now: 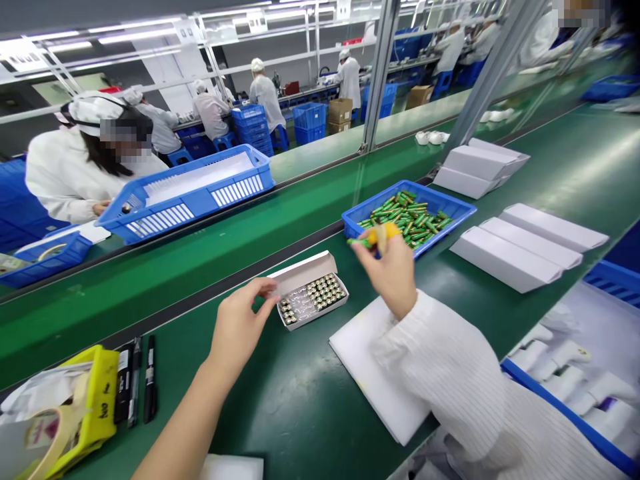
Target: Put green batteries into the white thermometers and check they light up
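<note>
My right hand (393,267), with yellow finger cots on some fingers, is closed around green batteries (359,243); how many is hidden. It is at the near side of a blue tray (463,212) heaped with loose green batteries (413,217). Left of it, an open white cardboard box (305,321) has its lid flap raised. Batteries (327,291) stand upright inside, filling the right part and the left end, with an unfilled stretch of clear divider between. My left hand (243,320) holds the box at its left end with thumb and fingers.
White closed boxes (515,253) lie at the right, with more white boxes (475,170) behind. A white foam sheet (380,367) lies under my right forearm. A yellow basket (95,407) and markers (150,380) are at left. Across the green belt (200,257), a co-worker (90,153) sits by a blue crate (190,193).
</note>
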`<action>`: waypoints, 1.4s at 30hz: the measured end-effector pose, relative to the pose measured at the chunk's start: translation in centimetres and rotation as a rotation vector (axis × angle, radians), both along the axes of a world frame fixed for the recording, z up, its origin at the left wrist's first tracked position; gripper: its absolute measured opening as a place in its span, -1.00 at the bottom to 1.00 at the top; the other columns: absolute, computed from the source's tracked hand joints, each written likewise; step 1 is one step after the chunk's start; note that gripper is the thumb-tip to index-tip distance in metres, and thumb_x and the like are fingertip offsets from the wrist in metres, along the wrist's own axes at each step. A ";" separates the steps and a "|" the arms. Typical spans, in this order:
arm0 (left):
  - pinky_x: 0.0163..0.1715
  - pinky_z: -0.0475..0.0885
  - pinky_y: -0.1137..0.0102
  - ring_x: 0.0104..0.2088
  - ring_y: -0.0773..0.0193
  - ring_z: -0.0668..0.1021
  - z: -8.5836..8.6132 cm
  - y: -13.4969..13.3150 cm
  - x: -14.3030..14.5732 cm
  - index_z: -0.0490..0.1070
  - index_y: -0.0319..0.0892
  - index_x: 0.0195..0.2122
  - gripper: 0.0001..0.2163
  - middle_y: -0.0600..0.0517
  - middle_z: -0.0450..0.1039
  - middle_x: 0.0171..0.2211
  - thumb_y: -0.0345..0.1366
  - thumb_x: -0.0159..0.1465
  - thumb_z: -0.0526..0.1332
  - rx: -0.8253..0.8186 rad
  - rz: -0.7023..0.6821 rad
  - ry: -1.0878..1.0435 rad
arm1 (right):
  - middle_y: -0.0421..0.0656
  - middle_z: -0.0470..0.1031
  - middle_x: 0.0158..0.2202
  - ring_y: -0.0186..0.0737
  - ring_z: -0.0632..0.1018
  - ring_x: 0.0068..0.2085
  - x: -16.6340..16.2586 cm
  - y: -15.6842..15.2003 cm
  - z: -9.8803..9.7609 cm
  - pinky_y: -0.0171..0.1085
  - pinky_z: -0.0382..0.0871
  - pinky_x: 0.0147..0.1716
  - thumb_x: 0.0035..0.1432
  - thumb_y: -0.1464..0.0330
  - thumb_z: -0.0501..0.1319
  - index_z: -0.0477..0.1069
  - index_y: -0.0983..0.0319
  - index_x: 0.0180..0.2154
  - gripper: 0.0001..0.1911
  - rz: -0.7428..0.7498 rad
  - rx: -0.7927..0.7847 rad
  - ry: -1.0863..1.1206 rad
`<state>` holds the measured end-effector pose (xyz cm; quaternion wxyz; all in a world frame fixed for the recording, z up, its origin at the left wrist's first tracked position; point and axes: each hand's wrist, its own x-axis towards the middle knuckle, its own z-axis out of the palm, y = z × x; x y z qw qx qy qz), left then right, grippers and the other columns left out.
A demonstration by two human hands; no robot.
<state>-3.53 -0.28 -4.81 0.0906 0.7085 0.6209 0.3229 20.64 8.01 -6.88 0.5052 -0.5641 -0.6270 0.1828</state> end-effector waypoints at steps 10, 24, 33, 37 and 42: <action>-0.26 0.40 0.31 -0.23 0.15 0.52 -1.9 0.6 0.2 0.49 -0.19 -0.24 -0.82 -0.05 0.50 -0.24 -0.41 0.28 0.09 0.066 -0.168 0.399 | 0.21 0.35 -0.13 0.15 0.37 -0.02 2.3 2.1 -2.0 0.10 0.24 -0.04 0.15 0.39 0.05 0.25 0.37 -0.17 -0.78 -0.192 0.150 -0.311; -0.15 0.36 0.18 -0.14 0.10 0.40 -1.1 0.2 1.2 0.37 -0.26 -0.21 -0.90 -0.11 0.29 -0.13 -0.42 0.26 0.13 -0.142 -0.198 0.470 | -0.02 0.38 -0.16 -0.10 0.35 -0.01 -4.7 -4.6 -0.7 -0.09 0.24 0.03 0.21 0.48 -0.02 0.27 0.26 -0.16 -0.82 0.846 0.101 -0.258; -0.18 0.38 0.29 -0.24 0.19 0.49 -1.3 0.7 0.5 0.49 -0.17 -0.40 -0.98 0.01 0.45 -0.27 -0.39 0.13 0.27 -0.173 -0.085 0.040 | 0.00 0.34 -0.25 -0.09 0.36 -0.13 -4.8 -4.3 -0.7 -0.13 0.29 -0.10 0.20 0.50 -0.02 0.28 0.31 -0.25 -0.87 0.873 0.032 -0.367; -0.28 0.41 0.35 -0.37 0.24 0.53 -0.1 0.4 0.2 0.51 -0.17 -0.35 -0.88 0.02 0.54 -0.36 -0.26 0.16 0.25 -0.131 0.035 -0.244 | -0.05 0.36 -0.24 -0.13 0.37 -0.15 -4.6 -4.3 -0.7 -0.16 0.27 -0.13 0.22 0.45 0.00 0.27 0.27 -0.21 -0.87 0.899 -0.013 -0.292; -0.39 0.47 0.45 -0.44 0.30 0.57 0.8 0.2 0.8 0.49 -0.27 -0.21 -0.70 -0.01 0.55 -0.41 -0.18 0.10 0.32 -0.160 0.030 -0.774 | -0.14 0.30 -0.39 -0.23 0.32 -0.34 -4.3 -4.4 -1.1 -0.24 0.22 -0.31 0.32 0.25 -0.09 0.20 0.23 -0.36 -0.74 0.759 0.032 -0.174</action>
